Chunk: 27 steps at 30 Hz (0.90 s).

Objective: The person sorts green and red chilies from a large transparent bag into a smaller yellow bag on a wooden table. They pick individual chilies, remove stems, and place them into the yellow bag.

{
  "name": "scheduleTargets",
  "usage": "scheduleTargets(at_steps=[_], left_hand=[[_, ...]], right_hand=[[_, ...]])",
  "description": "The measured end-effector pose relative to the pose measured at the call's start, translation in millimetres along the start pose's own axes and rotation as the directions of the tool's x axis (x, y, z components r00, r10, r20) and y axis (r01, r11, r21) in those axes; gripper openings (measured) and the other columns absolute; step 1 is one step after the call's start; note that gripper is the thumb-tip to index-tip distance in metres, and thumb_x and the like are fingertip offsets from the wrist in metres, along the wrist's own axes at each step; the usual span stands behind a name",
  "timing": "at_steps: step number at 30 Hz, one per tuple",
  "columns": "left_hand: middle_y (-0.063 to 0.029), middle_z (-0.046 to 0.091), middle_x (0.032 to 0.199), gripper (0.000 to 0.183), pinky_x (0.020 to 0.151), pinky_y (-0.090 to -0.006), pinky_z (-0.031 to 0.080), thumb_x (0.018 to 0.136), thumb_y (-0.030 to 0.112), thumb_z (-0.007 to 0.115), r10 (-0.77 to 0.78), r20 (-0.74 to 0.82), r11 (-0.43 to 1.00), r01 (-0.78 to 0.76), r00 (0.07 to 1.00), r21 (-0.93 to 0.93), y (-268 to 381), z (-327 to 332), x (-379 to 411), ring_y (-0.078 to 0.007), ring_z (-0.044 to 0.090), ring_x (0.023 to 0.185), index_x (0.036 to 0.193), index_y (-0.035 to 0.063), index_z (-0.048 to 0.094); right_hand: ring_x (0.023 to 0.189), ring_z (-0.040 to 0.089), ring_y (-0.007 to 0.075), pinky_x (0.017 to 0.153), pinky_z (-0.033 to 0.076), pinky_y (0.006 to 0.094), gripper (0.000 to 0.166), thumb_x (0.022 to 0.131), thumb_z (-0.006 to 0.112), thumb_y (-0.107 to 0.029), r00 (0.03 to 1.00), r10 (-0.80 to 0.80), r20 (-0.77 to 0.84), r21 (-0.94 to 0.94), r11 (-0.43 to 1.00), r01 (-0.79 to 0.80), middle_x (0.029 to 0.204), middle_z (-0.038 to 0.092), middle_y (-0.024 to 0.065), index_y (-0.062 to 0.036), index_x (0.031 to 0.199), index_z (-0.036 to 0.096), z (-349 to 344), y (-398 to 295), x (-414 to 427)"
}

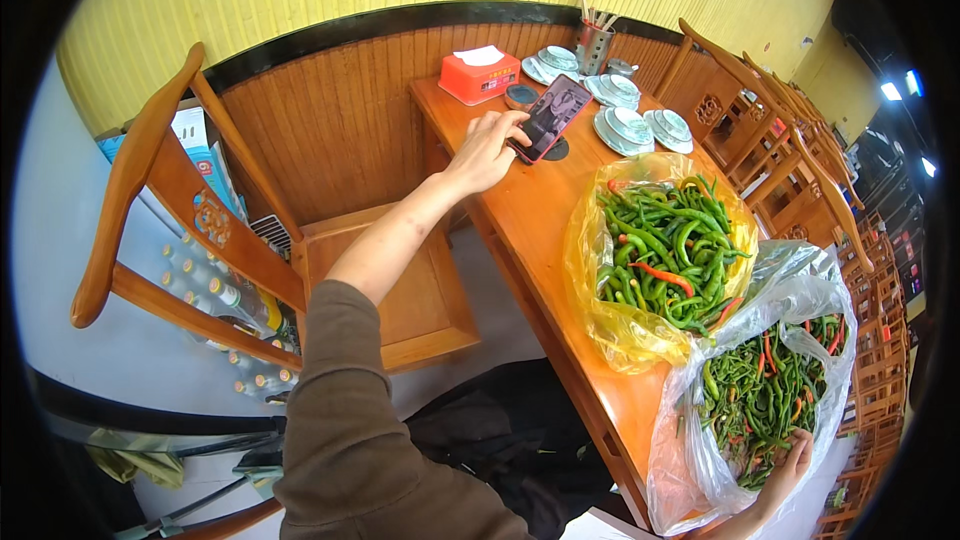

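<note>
My left hand (487,148) reaches across to a smartphone (555,116) that stands tilted on the table, its screen lit. The fingers touch the phone's lower left side; whether they grip it or only rest on it is unclear. At the lower right, my right hand (796,456) is at the near edge of the peppers in a clear plastic bag (682,457). Its fingers are curled against small green and red chili peppers (757,390), and what lies between the fingertips is hidden. Larger green chili peppers (667,240) fill an open yellow plastic bag (585,270) between the hands.
The wooden table (517,202) also carries a red tissue box (480,76), stacked dishes (624,129), a small dark bowl (521,96) and a metal chopstick holder (595,45). A wooden chair (405,300) stands left. More chairs (780,157) line the right. Packed bottles (217,292) are behind the left chair.
</note>
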<state>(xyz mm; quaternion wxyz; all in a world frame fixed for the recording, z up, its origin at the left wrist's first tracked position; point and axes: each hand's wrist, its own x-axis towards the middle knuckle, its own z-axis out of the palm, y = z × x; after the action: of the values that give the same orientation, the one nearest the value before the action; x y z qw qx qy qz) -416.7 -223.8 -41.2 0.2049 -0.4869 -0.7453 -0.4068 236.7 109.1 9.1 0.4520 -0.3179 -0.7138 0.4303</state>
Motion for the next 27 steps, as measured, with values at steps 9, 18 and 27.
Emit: scheduleTargets(at_steps=[9, 18, 27], left_hand=[[-0.0025, 0.069, 0.114, 0.053, 0.107, -0.0425, 0.028, 0.082, 0.001, 0.048, -0.013, 0.037, 1.000, 0.013, 0.999, 0.000, -2.9, 4.3, 2.0, -0.0261, 0.047, 0.118, 0.134, 0.0057, 0.044], [-0.0096, 0.059, 0.132, 0.066, 0.113, -0.0461, 0.024, 0.082, 0.002, 0.047, -0.027, 0.006, 0.999, 0.027, 1.000, 0.033, -6.8, 18.9, 21.5, -0.0299, 0.043, 0.127, 0.146, 0.0070, 0.034], [-0.0126, 0.052, 0.121, 0.047, 0.099, -0.0387, 0.038, 0.080, -0.001, 0.055, 0.090, -0.460, 0.983, -0.153, 0.883, -0.102, 75.8, 19.2, 48.7, -0.0278, 0.049, 0.114, 0.126, 0.0030, 0.047]], right_hand=[[0.065, 0.028, 0.0074, 0.061, 0.025, 0.0240, 0.022, 0.106, 0.049, -0.028, 0.998, -0.034, 0.059, 0.448, 0.894, 0.004, 0.074, 0.032, -0.0043, -0.0071, 0.102, 0.052, 0.1, 5.7, 1.9], [0.063, 0.031, 0.0053, 0.057, 0.027, 0.0221, 0.017, 0.104, 0.053, -0.025, 0.997, -0.038, 0.072, 0.534, 0.845, -0.006, 0.076, 0.036, -0.0044, -0.0085, 0.102, 0.051, 5.3, 13.2, 3.1], [0.063, 0.036, 0.0046, 0.057, 0.030, 0.0201, 0.017, 0.104, 0.053, -0.026, 0.988, -0.018, 0.151, 0.440, 0.896, -0.050, 0.078, 0.042, -0.0046, -0.0096, 0.099, 0.051, 21.4, 3.6, 1.6]])
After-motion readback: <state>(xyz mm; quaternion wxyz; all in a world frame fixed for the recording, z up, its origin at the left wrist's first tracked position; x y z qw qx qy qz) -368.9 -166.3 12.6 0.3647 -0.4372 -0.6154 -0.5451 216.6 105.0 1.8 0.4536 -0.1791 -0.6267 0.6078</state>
